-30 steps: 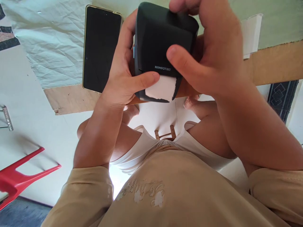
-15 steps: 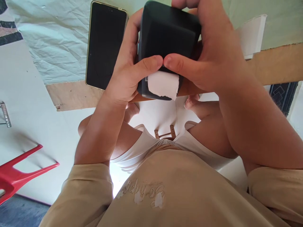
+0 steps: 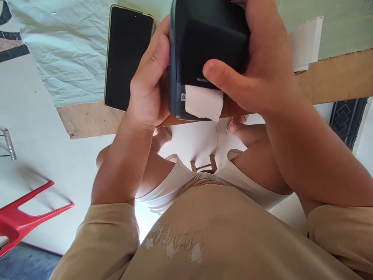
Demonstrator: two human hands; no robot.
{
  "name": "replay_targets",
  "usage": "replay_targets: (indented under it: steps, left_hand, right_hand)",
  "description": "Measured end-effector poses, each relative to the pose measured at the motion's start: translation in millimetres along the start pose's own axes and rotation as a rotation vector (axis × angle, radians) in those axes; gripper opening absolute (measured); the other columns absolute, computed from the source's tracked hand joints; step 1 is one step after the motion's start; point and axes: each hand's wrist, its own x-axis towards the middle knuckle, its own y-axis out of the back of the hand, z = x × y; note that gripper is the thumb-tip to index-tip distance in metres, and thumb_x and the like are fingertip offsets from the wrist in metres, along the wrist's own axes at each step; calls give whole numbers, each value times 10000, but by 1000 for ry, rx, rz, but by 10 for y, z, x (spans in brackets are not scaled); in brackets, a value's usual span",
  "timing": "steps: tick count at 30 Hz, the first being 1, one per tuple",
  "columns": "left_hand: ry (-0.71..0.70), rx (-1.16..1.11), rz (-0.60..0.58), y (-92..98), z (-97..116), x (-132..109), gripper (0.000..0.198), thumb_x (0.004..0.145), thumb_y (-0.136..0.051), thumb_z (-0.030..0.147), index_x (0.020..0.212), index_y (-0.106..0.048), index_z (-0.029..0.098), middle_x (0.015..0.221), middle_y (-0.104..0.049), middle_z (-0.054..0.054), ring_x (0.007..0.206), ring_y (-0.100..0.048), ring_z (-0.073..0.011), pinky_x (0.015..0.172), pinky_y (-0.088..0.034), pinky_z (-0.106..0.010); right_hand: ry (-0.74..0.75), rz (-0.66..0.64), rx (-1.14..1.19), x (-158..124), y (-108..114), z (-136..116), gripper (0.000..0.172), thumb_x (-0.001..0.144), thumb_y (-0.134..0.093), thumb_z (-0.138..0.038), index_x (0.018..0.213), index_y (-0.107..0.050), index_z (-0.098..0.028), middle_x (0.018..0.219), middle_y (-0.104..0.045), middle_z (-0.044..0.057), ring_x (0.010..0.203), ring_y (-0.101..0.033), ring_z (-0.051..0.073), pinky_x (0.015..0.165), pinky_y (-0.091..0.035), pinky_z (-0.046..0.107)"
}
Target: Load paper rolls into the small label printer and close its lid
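Note:
Between both hands is a black label printer (image 3: pixel 208 46), marked "NIIMBOT" on its cover, at the table's near edge. A strip of white label paper (image 3: pixel 204 102) with a torn end sticks out of its near side. My left hand (image 3: pixel 153 74) is closed around the printer's left side, its thumb along that side. Around the right side wraps my right hand (image 3: pixel 259 66), its thumb lying on the cover beside the lettering. The far fingers of both hands are partly hidden. A phone with a dark screen (image 3: pixel 128 58) lies left of my left hand.
A pale green cloth (image 3: pixel 72 54) covers the table, whose bare wooden edge (image 3: pixel 90 118) shows in front. Folded white paper (image 3: pixel 309 44) lies to the right. A red plastic stool (image 3: pixel 26 217) stands on the floor at left, and a dark patterned mat (image 3: pixel 346 120) lies at far right.
My left thumb has moved off the printer's cover to its left side, and the brand lettering is now exposed. My right thumb stays on the cover. The printer has shifted slightly.

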Motion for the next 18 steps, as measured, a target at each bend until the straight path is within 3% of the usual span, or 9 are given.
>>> replay_targets:
  steps: [2,6,10,16,18]
  left_hand:
    - [-6,25,-57,59,-3,4,457,883,-95,229,1064,-508,305,1148,-566,16,1285,-339,-152,1058,-320,-311]
    - [42,-97,113,6,3,-28,356,897,-199,296,1076,-507,272,1088,-589,23,1294,-332,-154,1077,-320,-329]
    - [86,-59,207,-99,2,-42,440,891,-211,385,1037,-563,164,1091,-597,-31,1274,-361,-205,1042,-364,-345]
    - [-23,23,264,-76,-23,-14,383,893,-255,309,889,-609,163,932,-652,-24,1201,-446,-178,999,-399,-298]
    - [5,33,256,-79,-13,-16,397,894,-240,322,893,-611,181,974,-648,-11,1199,-449,-170,989,-411,-284]
  right_hand:
    - [14,-7,14,-4,-3,20,632,754,-409,-513,1245,-315,-128,1245,-397,27,1204,-396,53,1093,-341,199]
    - [23,-68,12,-1,-9,51,790,706,-444,-557,1303,-157,-126,1321,-295,51,1244,-357,71,1166,-276,244]
    - [75,-72,16,-4,-19,74,692,739,-427,-513,1274,-188,-146,1303,-306,38,1298,-301,64,1193,-237,241]
    - [140,-72,57,27,-26,152,787,689,-513,-501,1282,-182,-104,1326,-302,53,1307,-299,91,1192,-259,215]
    - [160,-99,61,39,-5,150,803,666,-543,-494,1266,-213,-73,1315,-318,67,1270,-335,81,1187,-269,193]
